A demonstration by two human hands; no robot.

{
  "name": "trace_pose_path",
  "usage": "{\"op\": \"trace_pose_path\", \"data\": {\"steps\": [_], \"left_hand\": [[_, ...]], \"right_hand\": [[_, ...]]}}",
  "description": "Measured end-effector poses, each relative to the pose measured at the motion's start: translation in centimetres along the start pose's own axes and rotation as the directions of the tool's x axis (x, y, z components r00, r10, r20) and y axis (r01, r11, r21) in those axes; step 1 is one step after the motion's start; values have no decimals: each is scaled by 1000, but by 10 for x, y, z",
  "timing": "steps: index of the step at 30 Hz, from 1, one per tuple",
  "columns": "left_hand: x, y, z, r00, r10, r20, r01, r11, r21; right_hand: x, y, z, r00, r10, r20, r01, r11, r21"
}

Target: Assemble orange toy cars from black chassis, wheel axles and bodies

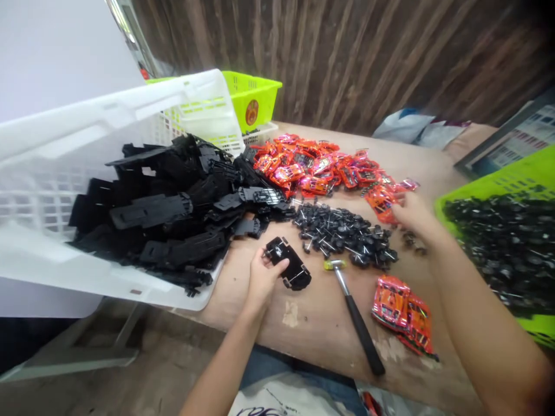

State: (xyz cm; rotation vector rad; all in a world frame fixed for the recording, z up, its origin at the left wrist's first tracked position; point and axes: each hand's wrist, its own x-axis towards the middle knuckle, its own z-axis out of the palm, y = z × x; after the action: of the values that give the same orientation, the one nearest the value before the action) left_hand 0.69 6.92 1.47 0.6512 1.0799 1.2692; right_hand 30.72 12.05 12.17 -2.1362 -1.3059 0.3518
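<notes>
My left hand (263,276) is closed on a black toy car chassis (291,267), held over the table's front part with metal axles showing across it. Farther right, my right hand (410,212) grips a shiny orange-red toy car body (381,203) at the right end of the body pile (303,164). Between the hands lies a heap of black wheels on metal axles (342,231). A hammer (358,323) with a yellow head and black handle rests below that heap. Beside it sit a few orange-red car bodies (401,312), close together.
A tipped white basket (108,112) spills black chassis plates (173,214) onto the wooden table (269,320) at left. Behind it stands a lime-green basket (260,98). Another green basket (477,179), full of black wheels, is at the right. Plastic bags (403,124) lie at the back.
</notes>
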Motion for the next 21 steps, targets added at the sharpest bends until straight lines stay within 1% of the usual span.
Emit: {"op": "trace_pose_path", "data": {"steps": [2, 3, 4, 5, 6, 7, 8, 9, 11, 13, 15, 16, 17, 19, 21], "left_hand": [[1, 2, -5, 1000, -11, 18, 11, 1000, -8], [1, 2, -8, 1000, -5, 7, 5, 1000, -1], [2, 3, -11, 1000, 1, -11, -1, 1000, 18], [2, 3, -14, 1000, 7, -25, -6, 999, 45], [2, 4, -18, 999, 11, -34, -8, 997, 76], [2, 4, -21, 999, 8, -36, -5, 994, 106], [1, 4, -24, 999, -3, -32, 7, 991, 131], [0, 5, -26, 999, -27, -21, 30, 989, 147], [-5, 6, -30, 996, -92, 9, 89, 984, 154], [-10, 8, -32, 987, -152, 44, 145, 981, 130], [-17, 9, -33, 979, -187, 77, 179, 979, 97], [-20, 8, -33, 977, -193, 91, 186, 979, 86], [-23, 6, -33, 975, -196, 106, 188, 979, 80], [-30, 0, -29, 971, -192, 146, 183, 981, 69], [-36, -8, -22, 962, -183, 201, 177, 983, 50]], "right_hand": [[-61, 16, 6, 989, -21, 143, 14, 999, 51], [-96, 24, 15, 973, -31, 230, 12, 996, 84], [-129, 32, 26, 943, -96, 318, 49, 987, 152], [-160, 39, 40, 931, -145, 334, 87, 979, 182], [-186, 44, 53, 935, -151, 320, 97, 979, 179], [-206, 47, 66, 952, -120, 283, 81, 986, 145], [-220, 48, 76, 962, -103, 252, 81, 992, 97], [-228, 47, 84, 968, -94, 232, 87, 995, 43], [-232, 42, 92, 965, -111, 239, 129, 990, -61], [-228, 36, 92, 957, -128, 260, 168, 977, -134], [-223, 32, 89, 966, -93, 241, 137, 975, -174], [-221, 30, 87, 973, -63, 223, 101, 982, -161], [-219, 28, 86, 977, -35, 211, 59, 992, -110], [-219, 22, 85, 974, -14, 227, -5, 997, 83], [-221, 13, 85, 969, -53, 242, -10, 968, 252]]}}
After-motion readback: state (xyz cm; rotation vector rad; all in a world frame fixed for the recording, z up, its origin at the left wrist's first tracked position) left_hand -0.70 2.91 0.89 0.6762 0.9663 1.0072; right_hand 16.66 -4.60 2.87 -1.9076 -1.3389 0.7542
